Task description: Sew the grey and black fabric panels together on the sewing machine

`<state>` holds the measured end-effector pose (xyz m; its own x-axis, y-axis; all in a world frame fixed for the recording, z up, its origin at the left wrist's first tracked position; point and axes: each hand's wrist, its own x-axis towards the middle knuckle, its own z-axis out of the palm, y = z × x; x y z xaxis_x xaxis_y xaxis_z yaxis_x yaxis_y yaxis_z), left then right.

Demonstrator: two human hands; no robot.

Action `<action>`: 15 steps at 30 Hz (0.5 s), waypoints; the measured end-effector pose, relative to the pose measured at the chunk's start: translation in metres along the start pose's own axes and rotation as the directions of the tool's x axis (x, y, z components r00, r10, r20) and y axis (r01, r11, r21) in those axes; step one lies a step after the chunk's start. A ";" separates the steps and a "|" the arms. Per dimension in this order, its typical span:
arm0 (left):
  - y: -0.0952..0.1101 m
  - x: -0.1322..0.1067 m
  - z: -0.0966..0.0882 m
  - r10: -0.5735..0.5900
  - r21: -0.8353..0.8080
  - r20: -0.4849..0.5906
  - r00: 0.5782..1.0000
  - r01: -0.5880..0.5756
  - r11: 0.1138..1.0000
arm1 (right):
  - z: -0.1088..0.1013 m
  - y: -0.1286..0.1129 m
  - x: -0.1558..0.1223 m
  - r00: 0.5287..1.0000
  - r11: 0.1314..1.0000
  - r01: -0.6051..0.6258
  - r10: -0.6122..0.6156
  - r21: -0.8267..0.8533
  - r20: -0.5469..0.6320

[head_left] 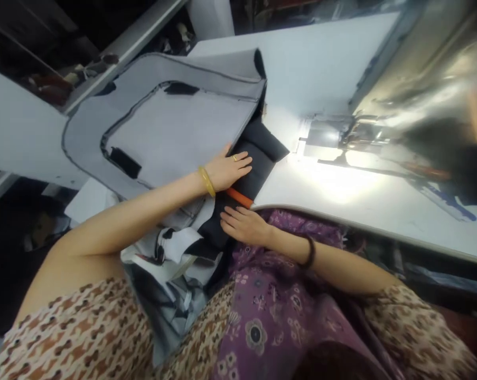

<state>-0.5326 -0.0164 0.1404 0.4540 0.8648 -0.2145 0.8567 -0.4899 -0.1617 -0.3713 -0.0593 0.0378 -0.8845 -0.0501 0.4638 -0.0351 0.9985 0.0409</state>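
Note:
A large grey fabric piece [170, 132] with dark-edged curved seams lies across the table to the left. From under its right edge sticks out black fabric [262, 142], with a short orange strip [240, 197] on it. My left hand [231, 170] rests flat on the black fabric beside the grey edge, fingers stretched out. Nearer my body, my right hand [246, 226] lies with its fingers extended on the lower part of the black fabric, just below the orange strip. Both hands press on the cloth without gripping it. Folded grey and white fabric [183, 248] hangs onto my lap.
A lit sewing machine [345, 132] stands at the right of the white table [321, 63]. Near it lies a blue-handled tool [452, 200]. The table's curved front edge runs close to my right forearm. A shelf with scattered items [91, 68] is at upper left.

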 end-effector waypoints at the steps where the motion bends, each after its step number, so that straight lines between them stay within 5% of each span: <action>1: -0.008 0.009 0.005 0.028 0.052 0.006 1.000 -0.028 0.998 | 0.001 0.008 0.000 1.000 1.000 -0.004 0.004 0.010 0.007; 5: -0.019 0.054 0.016 0.016 0.091 -0.076 0.997 -0.009 0.996 | -0.025 0.052 -0.036 0.996 0.996 -0.089 0.089 -0.008 0.015; 9: 0.010 0.083 0.015 -0.036 0.018 -0.235 0.971 0.042 0.999 | -0.050 0.064 -0.087 0.949 0.947 -0.315 0.313 -0.059 -0.038; 13: 0.059 0.055 -0.002 0.157 -0.142 -0.137 0.978 -0.176 0.974 | -0.051 0.044 -0.105 0.764 0.771 -0.634 0.635 0.051 -0.114; 15: 0.080 0.026 -0.009 0.261 -0.207 -0.049 0.964 -0.266 0.942 | -0.048 0.029 -0.104 0.745 0.753 -0.633 0.656 0.180 -0.125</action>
<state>-0.4501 -0.0316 0.1303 0.6735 0.7112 -0.2018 0.7367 -0.6681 0.1041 -0.2583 -0.0258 0.0329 -0.6233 0.6148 0.4833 0.4494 0.7874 -0.4220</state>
